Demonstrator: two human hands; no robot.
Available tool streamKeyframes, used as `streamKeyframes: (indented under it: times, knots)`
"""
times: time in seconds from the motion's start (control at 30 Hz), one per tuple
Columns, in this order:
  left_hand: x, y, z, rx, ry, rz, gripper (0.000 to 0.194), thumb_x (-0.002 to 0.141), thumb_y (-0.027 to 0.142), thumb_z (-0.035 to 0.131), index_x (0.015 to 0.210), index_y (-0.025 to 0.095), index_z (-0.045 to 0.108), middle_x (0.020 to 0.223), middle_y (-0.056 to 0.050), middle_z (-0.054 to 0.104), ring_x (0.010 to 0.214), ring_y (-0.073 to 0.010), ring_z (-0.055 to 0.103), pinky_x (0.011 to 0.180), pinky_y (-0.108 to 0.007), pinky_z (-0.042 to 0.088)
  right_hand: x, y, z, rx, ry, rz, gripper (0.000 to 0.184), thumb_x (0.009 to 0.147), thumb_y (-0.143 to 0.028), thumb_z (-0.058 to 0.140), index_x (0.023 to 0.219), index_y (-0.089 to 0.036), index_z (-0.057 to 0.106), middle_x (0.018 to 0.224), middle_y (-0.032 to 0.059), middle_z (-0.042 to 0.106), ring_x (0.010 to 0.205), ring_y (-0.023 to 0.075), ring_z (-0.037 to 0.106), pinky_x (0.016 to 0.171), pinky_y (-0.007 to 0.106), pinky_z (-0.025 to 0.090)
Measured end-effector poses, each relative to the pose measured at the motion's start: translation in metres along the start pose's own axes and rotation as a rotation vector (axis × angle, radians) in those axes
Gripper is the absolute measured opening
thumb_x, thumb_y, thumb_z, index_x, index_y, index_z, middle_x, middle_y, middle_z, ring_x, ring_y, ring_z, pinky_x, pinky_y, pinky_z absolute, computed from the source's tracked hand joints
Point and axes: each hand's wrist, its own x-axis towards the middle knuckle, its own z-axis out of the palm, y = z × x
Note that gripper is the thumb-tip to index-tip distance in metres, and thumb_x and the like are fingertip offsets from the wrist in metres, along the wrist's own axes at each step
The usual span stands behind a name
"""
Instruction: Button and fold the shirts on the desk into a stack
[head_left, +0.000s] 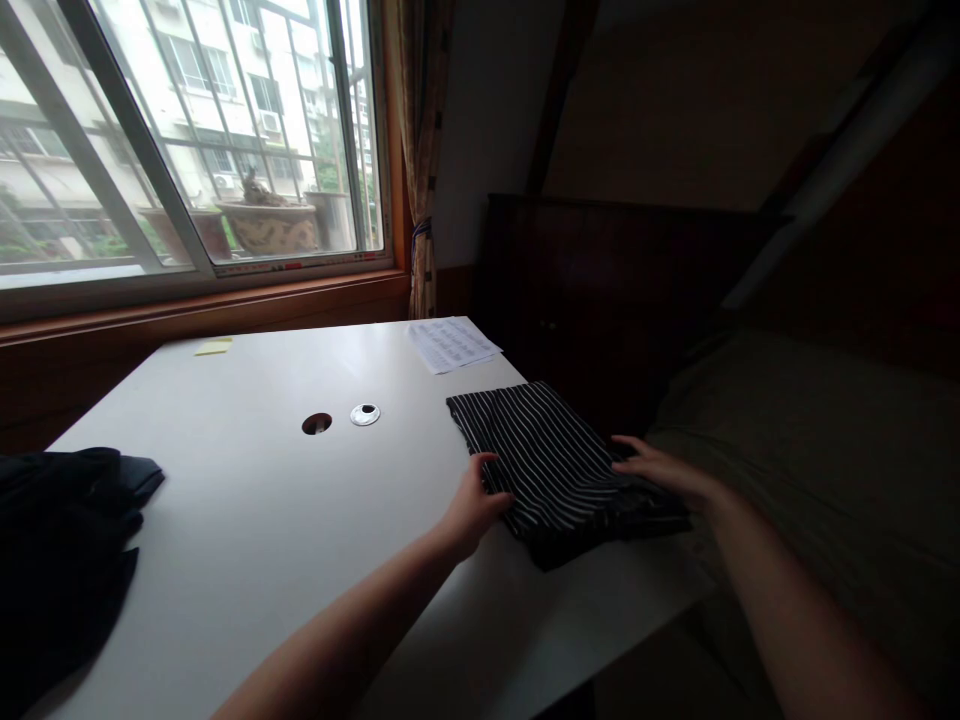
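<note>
Your striped cloth [532, 445], black with thin pale lines, lies flat and folded-looking on the right side of the white table [247, 550], its far corner close to the table's right edge. Your left hand [472, 505] is at its left edge, thumb and a finger set apart and touching the fabric; the other fingers are hard to make out, so I cannot tell whether you pinch the cloth there. Your right hand [660, 470] is at the right edge, fingers reaching inward and slightly spread over a bunched part; its underside is hidden, so I cannot tell whether it grips.

Beyond the cloth, at the table's far right, you have some printed sheets [454, 345], slightly overlapping. They carry dense rows of small dark print, too small for you to read from here. A pale yellow paper pad [214, 346] sits at the far left, any writing on it too faint to tell. Along the bottom of the window frame [136, 130] runs a strip with red-and-white labels [291, 265], their lettering illegible.

Near the middle of the table you see a round hole [316, 424] and, just right of it, a silvery disc [365, 414] with a dark opening. At your near left lies a dark heap of fabric [60, 560]. A patterned curtain [424, 150] hangs tied beside the window.
</note>
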Motion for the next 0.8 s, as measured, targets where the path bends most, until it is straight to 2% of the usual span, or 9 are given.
streamKeyframes:
  times: [0.1, 0.2, 0.33, 0.43, 0.5, 0.6, 0.67, 0.73, 0.8]
  knots:
    - [0.0, -0.01, -0.004, 0.085, -0.042, 0.002, 0.032, 0.067, 0.011, 0.075, 0.098, 0.017, 0.067, 0.081, 0.0, 0.058, 0.067, -0.0098, 0.052, 0.059, -0.02, 0.044, 0.003, 0.022, 0.006, -0.007, 0.046, -0.033, 0.071, 0.078, -0.036, 0.071, 0.143, -0.024, 0.044, 0.105, 0.0109, 0.072, 0.096, 0.0272, 0.072, 0.083, 0.035, 0.059]
    - [0.003, -0.01, -0.006, 0.121, -0.093, 0.004, 0.017, 0.073, 0.018, 0.072, 0.089, 0.016, 0.07, 0.072, 0.001, 0.057, 0.064, -0.0103, 0.052, 0.057, -0.021, 0.044, 0.003, 0.029, -0.001, -0.05, 0.176, -0.165, 0.067, 0.076, -0.038, 0.072, 0.138, -0.025, 0.051, 0.117, 0.0132, 0.067, 0.103, 0.0283, 0.069, 0.086, 0.036, 0.057]
    - [0.001, -0.008, -0.007, 0.129, -0.156, -0.023, 0.018, 0.076, 0.022, 0.072, 0.093, 0.018, 0.073, 0.073, -0.002, 0.06, 0.065, -0.0127, 0.058, 0.061, -0.025, 0.05, 0.003, 0.037, -0.009, -0.169, 0.309, -0.263, 0.062, 0.073, -0.039, 0.074, 0.131, -0.023, 0.058, 0.11, 0.0117, 0.067, 0.105, 0.0305, 0.066, 0.093, 0.042, 0.054]
    - [-0.005, -0.008, -0.011, 0.108, -0.216, -0.076, 0.023, 0.074, 0.023, 0.076, 0.096, 0.017, 0.072, 0.074, -0.003, 0.062, 0.066, -0.0153, 0.063, 0.064, -0.03, 0.056, 0.005, 0.052, -0.005, -0.225, 0.278, -0.253, 0.051, 0.07, -0.035, 0.073, 0.119, -0.022, 0.065, 0.103, 0.0091, 0.069, 0.103, 0.0301, 0.066, 0.095, 0.045, 0.052]
    - [-0.006, -0.007, -0.017, 0.077, -0.225, -0.101, 0.035, 0.077, 0.026, 0.076, 0.11, 0.02, 0.067, 0.079, -0.003, 0.063, 0.067, -0.0166, 0.066, 0.066, -0.034, 0.059, 0.008, 0.059, -0.003, -0.25, 0.268, -0.251, 0.05, 0.068, -0.034, 0.074, 0.116, -0.022, 0.066, 0.102, 0.0087, 0.069, 0.102, 0.0298, 0.067, 0.096, 0.045, 0.052]
    - [0.006, 0.0, -0.032, 0.047, -0.159, -0.111, 0.055, 0.084, 0.033, 0.071, 0.133, 0.026, 0.045, 0.089, -0.003, 0.062, 0.066, -0.0158, 0.068, 0.067, -0.039, 0.061, 0.011, 0.055, -0.004, -0.263, 0.26, -0.235, 0.061, 0.066, -0.039, 0.078, 0.124, -0.022, 0.064, 0.101, 0.0091, 0.07, 0.101, 0.0302, 0.068, 0.096, 0.046, 0.052]
    - [0.024, 0.007, -0.044, 0.057, -0.075, -0.1, 0.06, 0.087, 0.036, 0.068, 0.136, 0.026, 0.036, 0.092, -0.004, 0.062, 0.065, -0.0152, 0.067, 0.068, -0.038, 0.061, 0.015, 0.04, -0.004, -0.218, 0.201, -0.177, 0.068, 0.068, -0.044, 0.079, 0.129, -0.023, 0.06, 0.1, 0.0093, 0.071, 0.097, 0.03, 0.069, 0.092, 0.045, 0.054]
    - [0.047, 0.012, -0.057, 0.083, 0.029, -0.069, 0.061, 0.088, 0.037, 0.068, 0.136, 0.023, 0.033, 0.095, -0.005, 0.062, 0.069, -0.0149, 0.067, 0.07, -0.036, 0.06, 0.022, 0.018, 0.0, -0.175, 0.158, -0.131, 0.065, 0.071, -0.046, 0.078, 0.129, -0.023, 0.06, 0.098, 0.0095, 0.073, 0.092, 0.029, 0.071, 0.089, 0.044, 0.056]
    - [0.071, 0.016, -0.068, 0.114, 0.134, -0.024, 0.065, 0.086, 0.039, 0.07, 0.136, 0.022, 0.032, 0.099, -0.007, 0.062, 0.073, -0.0145, 0.067, 0.073, -0.032, 0.058, 0.035, -0.006, 0.01, -0.192, 0.18, -0.147, 0.054, 0.075, -0.046, 0.075, 0.122, -0.021, 0.065, 0.097, 0.0094, 0.074, 0.093, 0.0279, 0.071, 0.089, 0.042, 0.056]
